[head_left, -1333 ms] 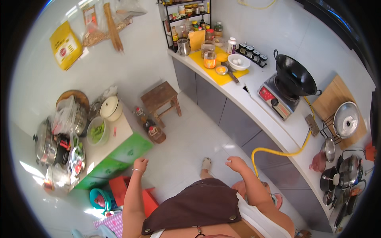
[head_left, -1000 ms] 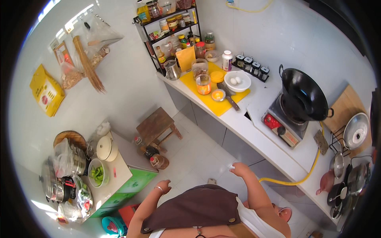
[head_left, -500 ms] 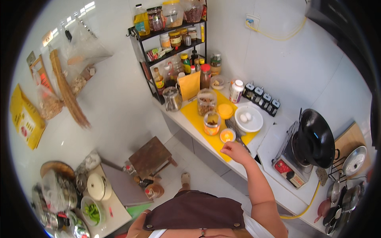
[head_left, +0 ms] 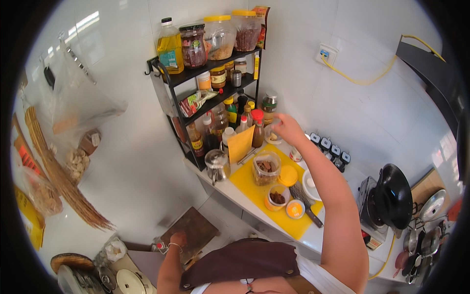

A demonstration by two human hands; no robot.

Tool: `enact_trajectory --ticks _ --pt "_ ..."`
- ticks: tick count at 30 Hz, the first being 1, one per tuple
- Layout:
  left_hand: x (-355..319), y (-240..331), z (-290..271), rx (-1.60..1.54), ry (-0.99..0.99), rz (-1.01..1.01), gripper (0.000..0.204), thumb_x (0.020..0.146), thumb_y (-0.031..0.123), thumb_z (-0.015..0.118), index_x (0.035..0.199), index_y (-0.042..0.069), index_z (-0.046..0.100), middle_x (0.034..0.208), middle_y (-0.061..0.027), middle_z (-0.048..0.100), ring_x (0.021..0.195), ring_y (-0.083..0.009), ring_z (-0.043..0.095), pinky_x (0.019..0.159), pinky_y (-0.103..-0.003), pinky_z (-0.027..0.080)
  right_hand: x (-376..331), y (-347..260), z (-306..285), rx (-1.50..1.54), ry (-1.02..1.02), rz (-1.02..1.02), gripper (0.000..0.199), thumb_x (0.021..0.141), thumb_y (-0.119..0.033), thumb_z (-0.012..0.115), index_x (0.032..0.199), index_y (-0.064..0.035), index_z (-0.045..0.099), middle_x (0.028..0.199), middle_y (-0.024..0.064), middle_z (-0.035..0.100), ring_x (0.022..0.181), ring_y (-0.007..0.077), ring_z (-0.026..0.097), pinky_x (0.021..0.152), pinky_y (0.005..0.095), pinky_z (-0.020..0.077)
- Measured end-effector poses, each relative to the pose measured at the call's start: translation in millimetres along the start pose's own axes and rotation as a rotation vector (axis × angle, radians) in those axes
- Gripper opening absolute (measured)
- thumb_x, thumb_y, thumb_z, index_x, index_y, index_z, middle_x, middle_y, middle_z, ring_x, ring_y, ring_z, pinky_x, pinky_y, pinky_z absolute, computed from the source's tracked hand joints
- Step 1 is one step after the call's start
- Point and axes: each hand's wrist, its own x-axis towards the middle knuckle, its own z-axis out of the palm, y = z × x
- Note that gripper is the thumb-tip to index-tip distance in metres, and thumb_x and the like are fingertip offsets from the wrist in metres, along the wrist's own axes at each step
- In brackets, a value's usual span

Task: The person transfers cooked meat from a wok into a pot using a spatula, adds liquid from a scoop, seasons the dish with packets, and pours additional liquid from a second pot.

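The left hand [head_left: 177,240] is held low at seven o'clock, loosely curled and grasping nothing, just over a small wooden stool [head_left: 192,230]. Farther off, the right hand [head_left: 288,128] is stretched to twelve o'clock above the yellow mat [head_left: 249,191] on the table [head_left: 230,193], fingers part-open and empty, near a small jar [head_left: 270,135] kept within reach beside the black rack [head_left: 171,122].

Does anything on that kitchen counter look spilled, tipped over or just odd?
Nothing looks spilled or toppled. One oddity: the clear jar on the yellow mat stands open, its yellow lid lying beside it. The right hand reaches toward the bottles at the rack.
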Motion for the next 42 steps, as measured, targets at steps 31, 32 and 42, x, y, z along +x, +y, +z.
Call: enact_trajectory --ticks 31,32,42 --pt "5.5 252.7 -128.5 -0.288 0.037 0.306 0.062 0.077 0.031 0.069 0.124 -0.003 0.048 0.104 -0.0208 0.061 0.095 -0.0385 0.058 0.082 -0.045 0.046 -28.7 -39.7 40.9 -0.148 0.306 -0.35 0.052 0.074 0.002 0.057 0.126 -0.0052 0.053 0.126 0.0288 0.042 0.109 0.0445 0.044 0.095 0.0462 0.0367" --pt "12.5 270.5 -135.6 -0.217 0.306 0.581 0.073 0.075 0.03 0.071 0.129 -0.008 0.041 0.111 -0.0243 0.057 0.1 -0.0403 0.055 0.087 -0.044 0.045 -66.1 -52.7 43.9 -0.172 0.265 -0.309 0.051 0.074 0.003 0.057 0.124 -0.0046 0.054 0.13 0.0299 0.041 0.109 0.0449 0.045 0.094 0.0466 0.0381" --pt "-50.7 462.9 -119.2 -0.836 0.112 1.218 0.095 0.064 0.019 0.083 0.137 -0.003 0.027 0.122 -0.0185 0.052 0.109 -0.0301 0.054 0.091 -0.036 0.044 -321.0 -139.1 28.1 -0.258 0.273 0.025 0.048 0.065 0.003 0.06 0.112 -0.0012 0.06 0.136 0.0251 0.039 0.115 0.0394 0.046 0.096 0.0443 0.0399"
